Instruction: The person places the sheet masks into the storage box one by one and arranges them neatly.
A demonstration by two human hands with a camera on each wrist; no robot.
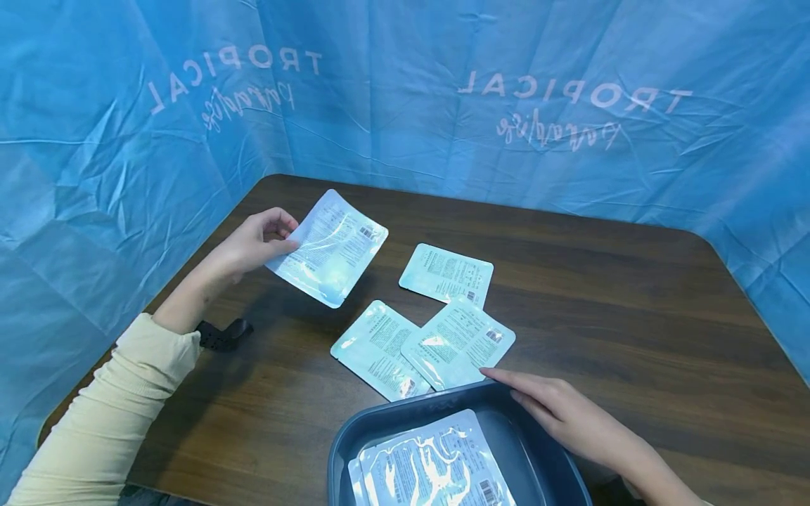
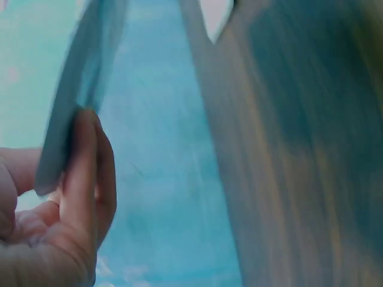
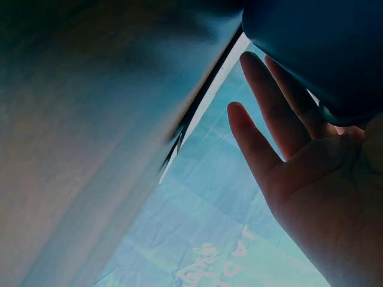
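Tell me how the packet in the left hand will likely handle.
The packet is probably light: the left hand pinches it at one side only. It seems semi-stiff, bending little in the air. Its glossy surface may be slippery.

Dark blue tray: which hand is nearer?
Right. The right hand is at the rim of the tray; the left hand is well beyond it, leftward, holding a packet.

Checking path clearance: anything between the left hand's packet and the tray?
Only the far rim of the tray and, before it, one flat packet under the direct line. The left hand holds its packet above the table; the right hand is off to the right.
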